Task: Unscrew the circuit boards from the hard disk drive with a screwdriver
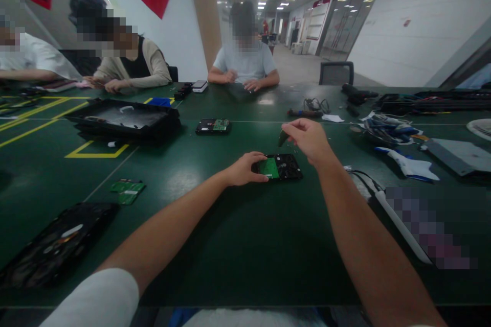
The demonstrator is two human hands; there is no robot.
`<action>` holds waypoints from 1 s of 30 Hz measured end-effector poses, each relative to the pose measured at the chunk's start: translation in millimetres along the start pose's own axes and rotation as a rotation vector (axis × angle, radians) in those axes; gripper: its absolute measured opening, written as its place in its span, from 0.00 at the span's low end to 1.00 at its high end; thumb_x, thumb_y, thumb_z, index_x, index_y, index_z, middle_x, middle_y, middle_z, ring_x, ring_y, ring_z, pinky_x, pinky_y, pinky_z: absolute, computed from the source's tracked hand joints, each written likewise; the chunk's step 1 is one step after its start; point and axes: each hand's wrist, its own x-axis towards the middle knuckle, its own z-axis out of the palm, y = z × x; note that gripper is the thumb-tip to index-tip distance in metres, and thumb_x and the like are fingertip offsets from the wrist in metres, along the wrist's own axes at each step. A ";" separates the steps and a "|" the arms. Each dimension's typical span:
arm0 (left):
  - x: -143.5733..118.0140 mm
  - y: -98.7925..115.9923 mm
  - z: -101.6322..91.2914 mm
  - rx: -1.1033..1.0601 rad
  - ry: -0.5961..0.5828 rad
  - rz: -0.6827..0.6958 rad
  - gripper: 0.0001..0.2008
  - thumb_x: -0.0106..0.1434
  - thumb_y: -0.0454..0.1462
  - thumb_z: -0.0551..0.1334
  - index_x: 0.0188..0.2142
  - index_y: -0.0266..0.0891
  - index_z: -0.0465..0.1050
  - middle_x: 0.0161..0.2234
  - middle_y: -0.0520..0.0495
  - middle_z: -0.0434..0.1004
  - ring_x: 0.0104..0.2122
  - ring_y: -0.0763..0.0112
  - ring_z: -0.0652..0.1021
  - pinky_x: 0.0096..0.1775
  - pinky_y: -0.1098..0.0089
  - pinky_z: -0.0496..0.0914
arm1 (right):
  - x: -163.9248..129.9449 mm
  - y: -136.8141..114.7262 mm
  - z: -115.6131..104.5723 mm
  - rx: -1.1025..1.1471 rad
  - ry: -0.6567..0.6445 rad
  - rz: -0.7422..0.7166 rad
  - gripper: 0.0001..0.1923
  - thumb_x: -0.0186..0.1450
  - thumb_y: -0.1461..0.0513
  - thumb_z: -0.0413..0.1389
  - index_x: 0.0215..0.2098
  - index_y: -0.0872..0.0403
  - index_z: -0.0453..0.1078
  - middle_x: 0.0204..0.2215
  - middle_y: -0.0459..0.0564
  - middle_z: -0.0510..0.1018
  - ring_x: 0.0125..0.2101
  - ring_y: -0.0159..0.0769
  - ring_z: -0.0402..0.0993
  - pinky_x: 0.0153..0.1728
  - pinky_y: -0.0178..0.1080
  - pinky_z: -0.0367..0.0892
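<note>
A black hard drive (286,167) with a green circuit board (268,168) on top lies on the dark green table (238,245) in front of me. My left hand (245,168) rests on the drive's left edge, fingers touching the green board. My right hand (309,139) hovers just above and behind the drive, its fingers pinched on a small dark tool (283,137) that points down toward the drive.
A second drive (213,126) lies farther back. Green boards (128,190) sit at the left, black trays at the near left (57,242) and far left (125,118). Cables and tools (387,130) crowd the right side. Three people sit across the table.
</note>
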 end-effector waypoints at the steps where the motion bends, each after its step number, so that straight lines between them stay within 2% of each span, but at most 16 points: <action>1: 0.1 0.5 0.1 0.001 0.004 0.001 0.43 0.56 0.56 0.71 0.66 0.45 0.67 0.69 0.40 0.61 0.66 0.46 0.65 0.64 0.48 0.63 | 0.3 0.9 0.5 0.007 0.004 0.006 0.13 0.60 0.52 0.66 0.32 0.53 0.75 0.27 0.47 0.80 0.22 0.30 0.70 0.22 0.33 0.63; 3: 0.2 1.5 0.4 0.005 0.009 0.007 0.42 0.55 0.56 0.71 0.66 0.45 0.67 0.68 0.40 0.62 0.66 0.46 0.66 0.65 0.48 0.62 | 0.3 1.6 1.6 0.035 -0.027 0.008 0.13 0.61 0.52 0.66 0.33 0.53 0.74 0.28 0.47 0.80 0.21 0.29 0.69 0.20 0.33 0.62; 8: -0.2 0.3 1.4 0.010 0.018 0.007 0.43 0.55 0.57 0.71 0.66 0.43 0.68 0.69 0.39 0.61 0.66 0.46 0.65 0.66 0.49 0.61 | -1.2 -0.8 3.3 0.082 -0.181 -0.046 0.16 0.68 0.48 0.59 0.41 0.52 0.77 0.39 0.50 0.83 0.22 0.27 0.71 0.20 0.32 0.63; 11: 0.0 -2.7 1.9 0.007 0.020 0.014 0.44 0.55 0.58 0.71 0.66 0.43 0.68 0.68 0.39 0.62 0.66 0.46 0.65 0.66 0.50 0.61 | -1.2 -0.7 2.3 0.123 -0.215 -0.035 0.17 0.70 0.49 0.56 0.47 0.51 0.77 0.29 0.48 0.80 0.24 0.31 0.74 0.24 0.33 0.67; 14: 0.6 -4.5 2.0 0.012 0.014 0.014 0.44 0.56 0.58 0.71 0.66 0.43 0.67 0.68 0.39 0.62 0.66 0.47 0.65 0.65 0.50 0.62 | -0.1 0.8 0.5 0.091 -0.183 -0.037 0.16 0.69 0.49 0.59 0.46 0.51 0.78 0.25 0.46 0.77 0.24 0.31 0.71 0.25 0.34 0.66; 18: 1.3 -3.9 1.8 0.003 0.012 0.010 0.43 0.55 0.58 0.71 0.66 0.43 0.67 0.68 0.40 0.62 0.66 0.48 0.66 0.66 0.51 0.62 | 1.1 1.6 -0.4 0.022 -0.088 -0.043 0.14 0.65 0.50 0.63 0.38 0.52 0.78 0.29 0.46 0.79 0.24 0.30 0.68 0.24 0.33 0.63; 22: 1.7 -4.2 1.8 0.002 0.011 0.000 0.44 0.55 0.58 0.71 0.66 0.43 0.67 0.68 0.40 0.62 0.66 0.48 0.66 0.65 0.51 0.62 | -0.1 -1.2 0.9 0.061 -0.107 -0.044 0.11 0.66 0.52 0.61 0.37 0.52 0.76 0.32 0.47 0.80 0.23 0.29 0.67 0.23 0.33 0.61; 25: 2.0 -5.0 1.5 -0.002 0.007 -0.009 0.45 0.54 0.58 0.71 0.66 0.43 0.66 0.68 0.40 0.61 0.66 0.47 0.66 0.65 0.50 0.63 | -1.3 -2.7 2.1 0.087 -0.138 -0.076 0.12 0.66 0.52 0.61 0.41 0.51 0.77 0.38 0.48 0.82 0.24 0.29 0.68 0.25 0.34 0.64; 27: 1.9 -4.6 1.1 -0.004 0.008 -0.009 0.44 0.55 0.58 0.71 0.66 0.44 0.66 0.68 0.40 0.61 0.65 0.47 0.66 0.65 0.50 0.63 | -0.7 -1.2 2.8 0.064 -0.133 -0.103 0.13 0.65 0.51 0.62 0.42 0.51 0.78 0.37 0.48 0.82 0.28 0.31 0.71 0.29 0.35 0.67; 30: 1.6 -3.0 0.6 -0.006 0.008 0.015 0.44 0.55 0.57 0.71 0.66 0.42 0.67 0.67 0.39 0.62 0.65 0.47 0.67 0.65 0.51 0.63 | 1.7 3.5 3.6 0.018 -0.057 -0.115 0.14 0.62 0.51 0.65 0.37 0.53 0.77 0.34 0.49 0.81 0.33 0.35 0.74 0.34 0.37 0.70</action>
